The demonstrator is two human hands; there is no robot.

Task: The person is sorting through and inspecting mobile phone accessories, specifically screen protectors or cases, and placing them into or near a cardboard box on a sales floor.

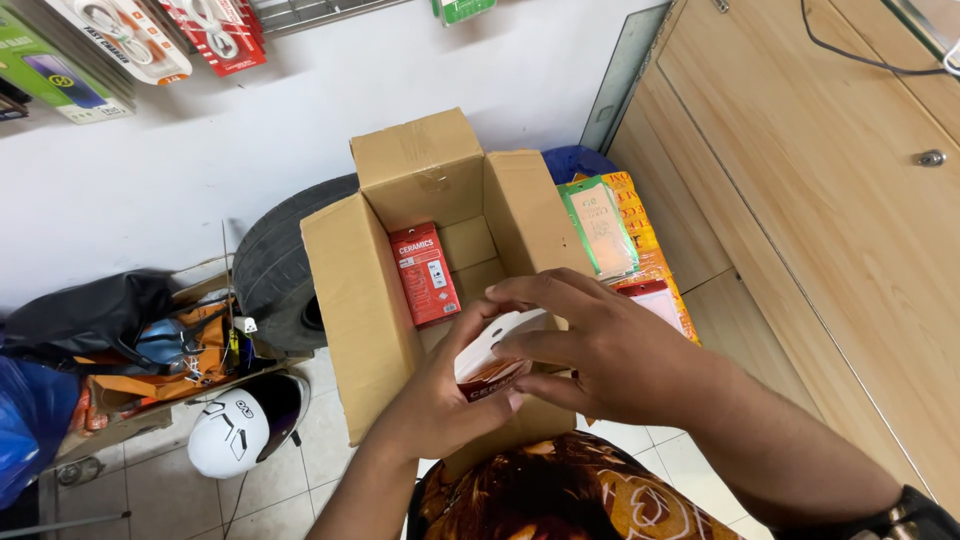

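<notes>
An open brown cardboard box (360,290) stands on the floor in front of me, flaps up. Inside it a flat red packet (425,273) leans against the back left. Over the box's near edge, both hands hold a small white and red packet (497,352). My left hand (440,400) grips it from below and the left. My right hand (590,345) covers its top and right side, fingers spread across it.
Green and orange packets (610,230) lie right of the box, beside a wooden cabinet (830,200). A dark tyre (275,265) sits behind the box's left. A white helmet (240,425) and bags (100,320) lie on the tiled floor at left. Packaged goods (130,35) hang on the wall.
</notes>
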